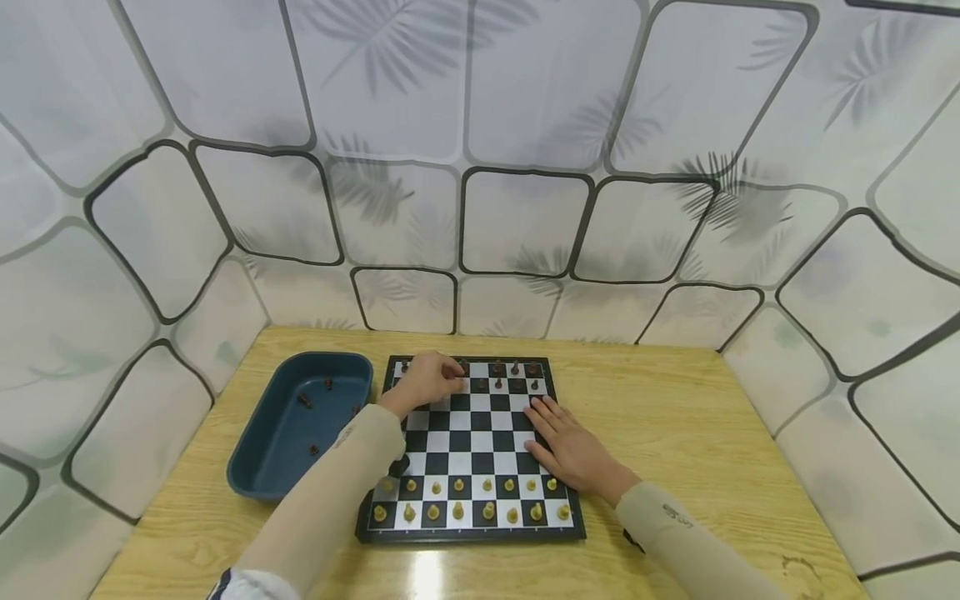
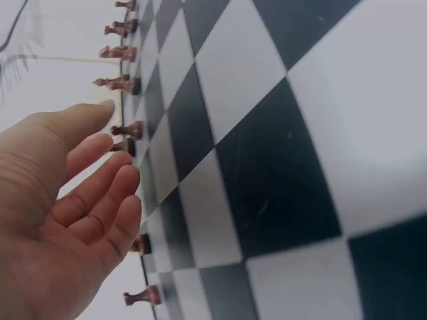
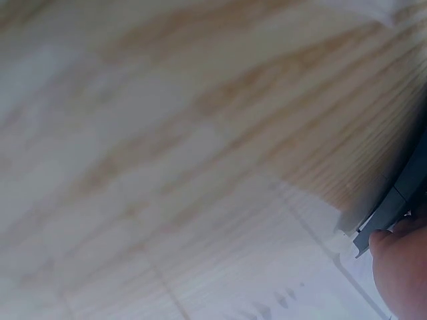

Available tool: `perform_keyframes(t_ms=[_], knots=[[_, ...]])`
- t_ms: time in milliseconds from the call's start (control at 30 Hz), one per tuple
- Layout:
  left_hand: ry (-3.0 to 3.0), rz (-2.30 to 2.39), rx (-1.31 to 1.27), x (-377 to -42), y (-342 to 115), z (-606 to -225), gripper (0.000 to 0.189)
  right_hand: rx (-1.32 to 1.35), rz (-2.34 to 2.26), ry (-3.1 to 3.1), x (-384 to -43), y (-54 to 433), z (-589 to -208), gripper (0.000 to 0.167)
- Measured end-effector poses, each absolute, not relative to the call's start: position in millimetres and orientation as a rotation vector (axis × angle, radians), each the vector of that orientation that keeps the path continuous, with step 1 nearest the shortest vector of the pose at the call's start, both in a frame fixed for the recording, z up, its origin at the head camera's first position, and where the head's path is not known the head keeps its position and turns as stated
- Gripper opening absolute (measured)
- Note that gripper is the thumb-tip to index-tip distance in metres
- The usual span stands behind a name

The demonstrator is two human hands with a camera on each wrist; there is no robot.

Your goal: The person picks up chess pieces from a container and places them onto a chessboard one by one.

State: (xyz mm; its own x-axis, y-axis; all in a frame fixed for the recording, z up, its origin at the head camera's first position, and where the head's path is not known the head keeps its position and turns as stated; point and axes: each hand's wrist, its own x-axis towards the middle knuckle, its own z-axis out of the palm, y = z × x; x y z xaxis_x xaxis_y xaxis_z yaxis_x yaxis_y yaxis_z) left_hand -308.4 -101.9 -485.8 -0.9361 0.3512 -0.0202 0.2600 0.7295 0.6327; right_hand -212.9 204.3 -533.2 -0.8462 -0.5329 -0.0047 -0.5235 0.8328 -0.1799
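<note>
A black-and-white chessboard lies on the table, with yellow chess pieces in two rows at its near side. Brown chess pieces stand along the far rows. My left hand reaches over the far left of the board, thumb and fingers apart. In the left wrist view its fingertips are right by a brown pawn, and nothing shows in its grasp. My right hand rests with extended fingers on the board's right edge; only part of it appears in the right wrist view.
Left of the board stands a blue tub with several brown chess pieces lying in it. The wooden table meets patterned wall panels at the back and sides.
</note>
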Motion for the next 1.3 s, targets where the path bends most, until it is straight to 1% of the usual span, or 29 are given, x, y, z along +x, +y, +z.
perform_keyframes(t_ms=[133, 333, 567, 767, 933, 1300], knots=[[2.806, 1.007, 0.537, -306.3, -113.2, -476.3, 0.03, -0.856, -0.26, 2.951, -213.4, 203.4, -532.7, 0.069], [2.812, 1.086, 0.467, -303.4, -135.2, -466.5, 0.033, -0.86, -0.257, 2.954, -213.7, 203.1, -532.5, 0.069], [2.818, 1.112, 0.425, -299.3, -176.7, -455.8, 0.036, -0.839, -0.26, 2.938, -215.0, 202.3, -534.2, 0.07], [2.874, 1.128, 0.341, -295.9, -215.6, -452.8, 0.034, -0.844, -0.264, 2.941, -215.3, 202.1, -534.3, 0.07], [2.909, 1.139, 0.329, -290.5, -241.1, -452.7, 0.031, -0.847, -0.271, 2.948, -214.2, 203.3, -533.6, 0.069], [2.856, 1.046, 0.371, -277.2, -272.3, -463.2, 0.018, -0.861, -0.267, 2.956, -215.2, 204.2, -537.2, 0.07]])
